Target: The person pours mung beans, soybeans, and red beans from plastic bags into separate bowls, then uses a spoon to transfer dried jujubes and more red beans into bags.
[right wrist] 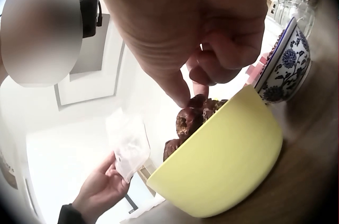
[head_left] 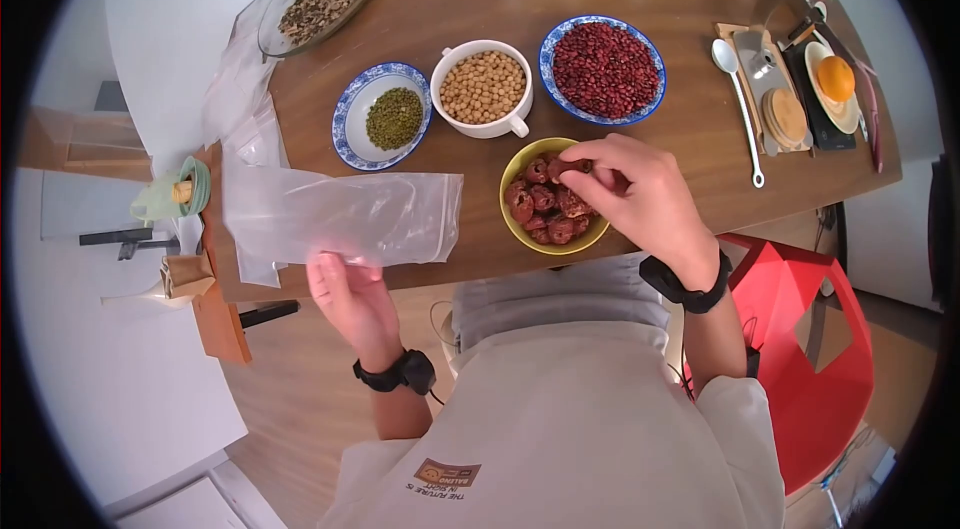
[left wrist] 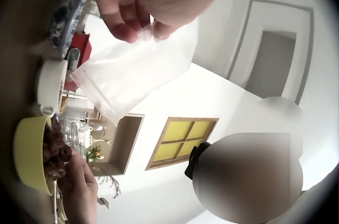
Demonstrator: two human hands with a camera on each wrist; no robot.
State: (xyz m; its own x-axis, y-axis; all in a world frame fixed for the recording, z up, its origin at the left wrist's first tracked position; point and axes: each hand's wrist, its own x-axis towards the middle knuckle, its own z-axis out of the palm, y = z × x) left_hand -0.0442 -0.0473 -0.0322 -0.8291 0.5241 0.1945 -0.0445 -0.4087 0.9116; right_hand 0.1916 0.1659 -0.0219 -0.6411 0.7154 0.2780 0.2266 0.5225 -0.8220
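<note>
Two hands pinch: the left hand (head_left: 357, 307) a clear bag (head_left: 345, 214), the right hand (head_left: 650, 194), fingers (right wrist: 229, 54) bent down, a dried fruit (right wrist: 198, 101).

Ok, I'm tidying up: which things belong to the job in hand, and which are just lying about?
Job in hand:
plastic bag in left hand
dried fruit, right hand pinching one
yellow bowl

Untouched, probably just lying about:
spoon
orange
red beans, chickpeas, green beans

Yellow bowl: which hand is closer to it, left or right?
Right. The right hand is at the yellow bowl, fingertips over it, pinching a dark red piece. The left hand is farther away, off to the bowl's left, holding the clear bag.
</note>
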